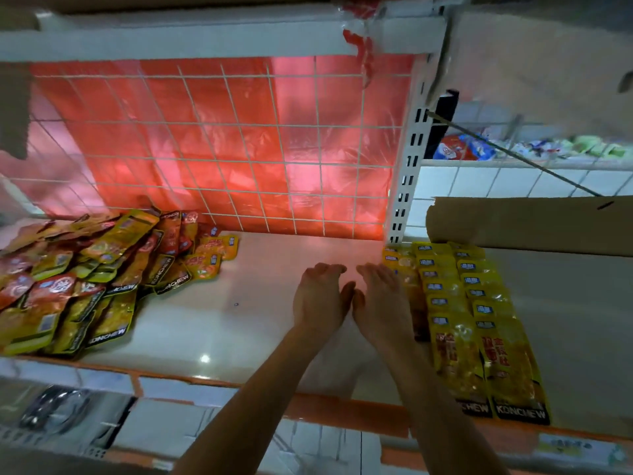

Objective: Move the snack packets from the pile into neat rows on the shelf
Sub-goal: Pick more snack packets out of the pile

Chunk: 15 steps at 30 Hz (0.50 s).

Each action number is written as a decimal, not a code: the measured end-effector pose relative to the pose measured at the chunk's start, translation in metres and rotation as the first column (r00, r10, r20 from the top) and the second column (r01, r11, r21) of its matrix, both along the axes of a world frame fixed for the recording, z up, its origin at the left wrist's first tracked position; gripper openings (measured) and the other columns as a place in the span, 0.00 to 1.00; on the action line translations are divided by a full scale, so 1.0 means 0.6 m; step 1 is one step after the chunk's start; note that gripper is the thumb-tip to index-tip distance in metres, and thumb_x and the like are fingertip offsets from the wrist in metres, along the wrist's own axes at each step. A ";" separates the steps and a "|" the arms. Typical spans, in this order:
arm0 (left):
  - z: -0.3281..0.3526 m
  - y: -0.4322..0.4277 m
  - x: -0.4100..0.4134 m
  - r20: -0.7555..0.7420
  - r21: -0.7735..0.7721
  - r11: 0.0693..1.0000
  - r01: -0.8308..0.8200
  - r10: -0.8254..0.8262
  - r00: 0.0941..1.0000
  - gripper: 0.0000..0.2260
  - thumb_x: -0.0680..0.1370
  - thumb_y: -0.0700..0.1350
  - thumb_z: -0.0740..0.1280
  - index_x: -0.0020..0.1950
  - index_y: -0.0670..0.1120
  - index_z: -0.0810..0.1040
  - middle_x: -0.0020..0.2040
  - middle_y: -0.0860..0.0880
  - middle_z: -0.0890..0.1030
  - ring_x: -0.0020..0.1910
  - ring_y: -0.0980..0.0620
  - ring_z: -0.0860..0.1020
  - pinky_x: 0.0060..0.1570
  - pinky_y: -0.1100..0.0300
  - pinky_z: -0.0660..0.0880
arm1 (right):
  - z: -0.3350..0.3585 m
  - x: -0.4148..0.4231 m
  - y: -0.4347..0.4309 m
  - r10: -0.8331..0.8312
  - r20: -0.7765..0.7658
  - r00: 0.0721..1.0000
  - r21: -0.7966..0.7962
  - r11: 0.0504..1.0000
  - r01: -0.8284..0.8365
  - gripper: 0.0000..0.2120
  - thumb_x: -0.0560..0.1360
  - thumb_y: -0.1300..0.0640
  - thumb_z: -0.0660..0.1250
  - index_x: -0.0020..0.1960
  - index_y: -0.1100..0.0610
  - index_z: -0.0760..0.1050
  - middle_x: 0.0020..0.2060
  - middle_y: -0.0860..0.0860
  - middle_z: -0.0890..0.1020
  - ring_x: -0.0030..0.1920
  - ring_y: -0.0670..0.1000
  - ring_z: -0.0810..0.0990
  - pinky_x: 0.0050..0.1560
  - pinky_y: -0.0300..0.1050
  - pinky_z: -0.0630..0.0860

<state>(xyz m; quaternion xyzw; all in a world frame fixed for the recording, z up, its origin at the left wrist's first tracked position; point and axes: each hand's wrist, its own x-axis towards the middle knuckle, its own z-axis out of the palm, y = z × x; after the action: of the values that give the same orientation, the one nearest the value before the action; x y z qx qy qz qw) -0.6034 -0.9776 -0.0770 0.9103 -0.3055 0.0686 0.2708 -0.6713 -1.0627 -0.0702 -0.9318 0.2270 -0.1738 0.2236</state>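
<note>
Both of your hands are over the white shelf (260, 313), side by side and holding nothing. Your left hand (320, 296) is palm down with the fingers loosely extended and bent a little at the tips. Your right hand (382, 296) lies the same way just beside it, and the 2 thumbs nearly meet in the gap between them; whether they actually touch cannot be told.

The loose pile (85, 279) of snack packets sits at the left end of the shelf, well apart from your hands. It is a jumble of yellow and red-orange packs overlapping at all angles, some showing the word KONCHEW. It reaches back to the wire grid (219, 142), which has a red plastic sheet (171, 97) behind it.

The neat rows (479, 320) are at the right end, running from the back to the front lip. 2 full rows of yellow packets overlap like shingles, with the nearest packs reaching the orange front edge (346, 416). A 3rd, shorter row (416, 303) lies to their left, and your right hand is right against it, covering part of it.

Between the pile and your hands the shelf surface shows bare and glossy. A slotted white post (407, 173) stands at the back near the rows, and a sheet of cardboard (531, 228) overhangs their far end.
</note>
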 end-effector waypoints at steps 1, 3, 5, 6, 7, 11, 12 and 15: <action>-0.002 0.017 0.010 0.043 -0.013 1.000 -0.019 0.019 0.999 0.14 0.77 0.50 0.69 0.60 0.46 0.81 0.58 0.47 0.82 0.56 0.46 0.80 0.59 0.53 0.74 | 0.001 0.011 0.015 0.016 -0.003 1.000 0.004 1.000 -0.016 0.21 0.76 0.61 0.64 0.68 0.58 0.71 0.67 0.55 0.73 0.71 0.56 0.65 0.72 0.52 0.60; 0.000 0.056 0.033 0.075 -0.004 0.997 -0.072 0.072 0.995 0.14 0.75 0.48 0.71 0.59 0.45 0.81 0.58 0.46 0.82 0.58 0.44 0.79 0.59 0.50 0.74 | 0.003 0.037 0.049 0.061 -0.014 0.998 0.008 0.998 -0.061 0.21 0.76 0.60 0.64 0.69 0.58 0.70 0.68 0.55 0.72 0.72 0.56 0.64 0.73 0.51 0.58; 0.003 0.098 0.058 0.067 0.025 0.992 -0.120 0.118 0.991 0.16 0.76 0.48 0.70 0.63 0.45 0.79 0.61 0.45 0.80 0.62 0.43 0.76 0.60 0.49 0.73 | 0.005 0.065 0.085 0.101 -0.015 0.995 0.001 0.995 -0.101 0.21 0.76 0.61 0.64 0.69 0.59 0.70 0.68 0.56 0.73 0.71 0.57 0.66 0.74 0.50 0.58; 0.005 0.121 0.071 0.081 0.020 0.990 -0.140 0.138 0.987 0.17 0.75 0.48 0.70 0.63 0.44 0.78 0.61 0.44 0.79 0.62 0.42 0.75 0.60 0.49 0.73 | 0.005 0.079 0.103 0.122 -0.004 0.992 0.000 0.992 -0.123 0.21 0.75 0.61 0.65 0.68 0.60 0.71 0.67 0.57 0.74 0.71 0.58 0.67 0.74 0.49 0.58; 0.006 0.144 0.084 0.105 0.014 0.987 -0.158 0.155 0.982 0.18 0.74 0.47 0.71 0.63 0.44 0.78 0.61 0.42 0.79 0.61 0.40 0.75 0.58 0.47 0.74 | 0.006 0.093 0.122 0.143 0.004 0.990 0.004 0.990 -0.143 0.21 0.75 0.61 0.65 0.68 0.61 0.71 0.67 0.57 0.74 0.70 0.58 0.68 0.73 0.49 0.58; 0.011 0.229 0.131 0.133 0.054 0.964 -0.261 0.252 0.959 0.21 0.74 0.49 0.70 0.66 0.46 0.75 0.63 0.41 0.76 0.63 0.39 0.71 0.59 0.45 0.73 | 0.011 0.152 0.192 0.213 -0.014 0.977 0.030 0.977 -0.212 0.23 0.77 0.59 0.64 0.71 0.59 0.67 0.70 0.56 0.71 0.71 0.56 0.65 0.73 0.46 0.57; 0.013 0.247 0.142 0.141 0.057 0.956 -0.288 0.278 0.950 0.21 0.73 0.49 0.71 0.65 0.46 0.75 0.62 0.41 0.75 0.62 0.38 0.71 0.57 0.45 0.73 | 0.012 0.167 0.210 0.227 -0.009 0.974 0.041 0.973 -0.226 0.23 0.77 0.59 0.64 0.71 0.59 0.68 0.69 0.56 0.71 0.70 0.56 0.66 0.72 0.47 0.58; 0.014 0.302 0.180 0.172 0.037 0.929 -0.368 0.357 0.918 0.20 0.70 0.49 0.72 0.60 0.45 0.77 0.56 0.41 0.77 0.56 0.38 0.74 0.49 0.46 0.74 | 0.013 0.211 0.261 0.259 0.020 0.966 0.095 0.961 -0.260 0.19 0.75 0.58 0.66 0.66 0.59 0.72 0.63 0.57 0.76 0.63 0.58 0.72 0.66 0.50 0.66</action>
<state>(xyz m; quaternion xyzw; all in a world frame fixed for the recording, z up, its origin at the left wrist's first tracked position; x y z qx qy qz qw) -0.4953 -0.7963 -0.0685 0.9511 -0.1550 0.1810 0.1963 -0.5446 -0.9060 -0.0627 -0.9409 0.1102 -0.1354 0.2901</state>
